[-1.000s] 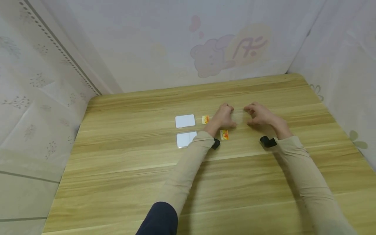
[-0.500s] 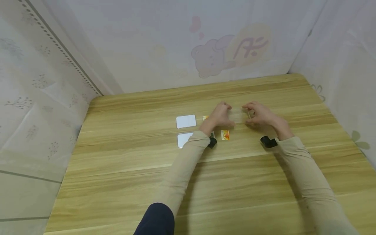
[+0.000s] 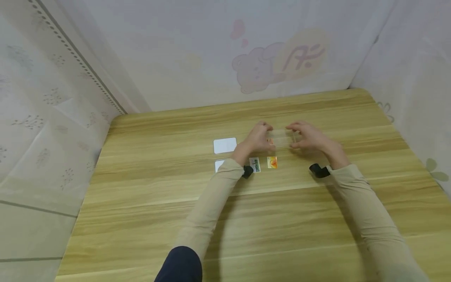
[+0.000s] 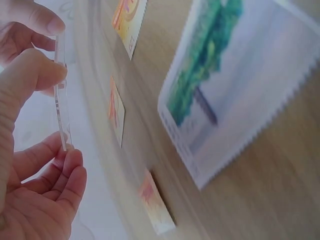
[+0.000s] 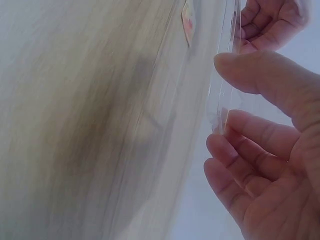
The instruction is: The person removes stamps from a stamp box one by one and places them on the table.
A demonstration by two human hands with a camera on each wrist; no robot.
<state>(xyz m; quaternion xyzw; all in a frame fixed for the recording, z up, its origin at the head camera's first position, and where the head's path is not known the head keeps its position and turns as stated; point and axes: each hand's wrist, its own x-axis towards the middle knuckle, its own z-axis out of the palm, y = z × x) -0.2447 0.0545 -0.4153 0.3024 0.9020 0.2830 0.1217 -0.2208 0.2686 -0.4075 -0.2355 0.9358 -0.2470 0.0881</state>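
Observation:
My left hand (image 3: pixel 256 139) and right hand (image 3: pixel 308 138) hold a thin clear plastic case (image 3: pixel 282 140) between them, one at each side. In the left wrist view the case (image 4: pixel 61 107) is seen edge-on, pinched between thumb and fingertips. From the right wrist, the thumb (image 5: pixel 260 75) lies on one face and fingertips touch the other. Below the hands lie a green landscape stamp (image 3: pixel 255 164) and an orange-yellow stamp (image 3: pixel 272 162). Another orange stamp (image 3: pixel 270 141) shows beside the left fingers. Three orange stamps, including one nearest the hands (image 4: pixel 156 202), appear in the left wrist view.
Left of the left hand lies a white rectangular card (image 3: pixel 224 145) with rounded corners. A second white card (image 3: pixel 219 164) is partly covered by the left sleeve. The wooden table (image 3: pixel 141 188) meets patterned cloth (image 3: pixel 197 55) at the back and sides.
Both hands have shifted left with the clear case, the left hand further. The green stamp has come into sight, while the left sleeve covers more of the nearer white card.

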